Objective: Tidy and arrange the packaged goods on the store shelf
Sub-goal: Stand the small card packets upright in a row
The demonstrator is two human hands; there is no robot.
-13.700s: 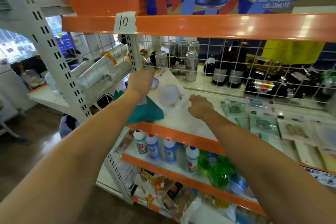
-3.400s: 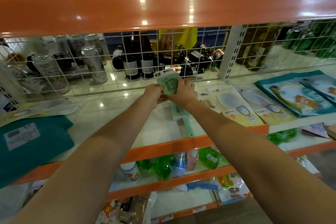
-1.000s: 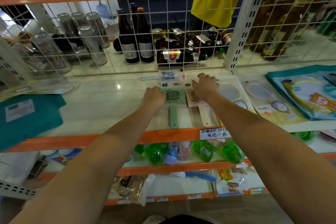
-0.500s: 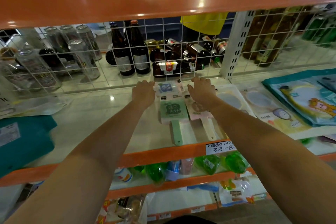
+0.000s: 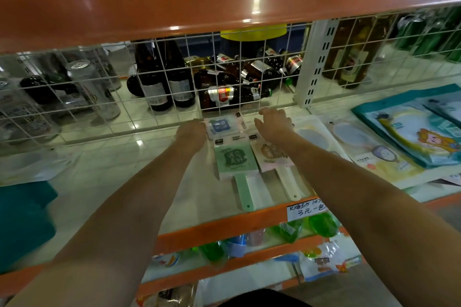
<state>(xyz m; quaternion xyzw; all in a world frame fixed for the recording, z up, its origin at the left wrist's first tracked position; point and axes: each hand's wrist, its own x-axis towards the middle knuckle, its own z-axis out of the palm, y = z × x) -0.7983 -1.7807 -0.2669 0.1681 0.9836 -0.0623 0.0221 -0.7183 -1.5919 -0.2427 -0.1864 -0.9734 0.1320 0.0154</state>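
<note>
Nearest the person, just this side of both hands, the green paddle pack (image 5: 235,161) and the pink paddle pack (image 5: 270,154) are lying flat and side by side on the shelf (image 5: 129,157), handles pointing back toward the orange front lip. They look squared up, so this pair seems done.

Between the hands, the blue pack (image 5: 222,126) is sitting against the wire mesh (image 5: 159,82). The left hand (image 5: 192,132) is resting at its left edge with the fingers curled under; whether they are gripping the pack or only nudging it I cannot tell. The right hand (image 5: 274,121) is hovering just right of the pack, fingers loosely spread and holding nothing. I judge the blue pack is being straightened into line behind the other two.

Out to the right of the right hand, the pale round-window packs (image 5: 349,142) and teal cartoon bags (image 5: 409,127) are lying overlapped and slanted, likely still to be sorted. Well left of the left hand, a teal packet (image 5: 25,219) and a clear bag (image 5: 32,167) are also lying loose. Beyond the mesh, past both hands, bottles (image 5: 224,92) are lying tumbled.
</note>
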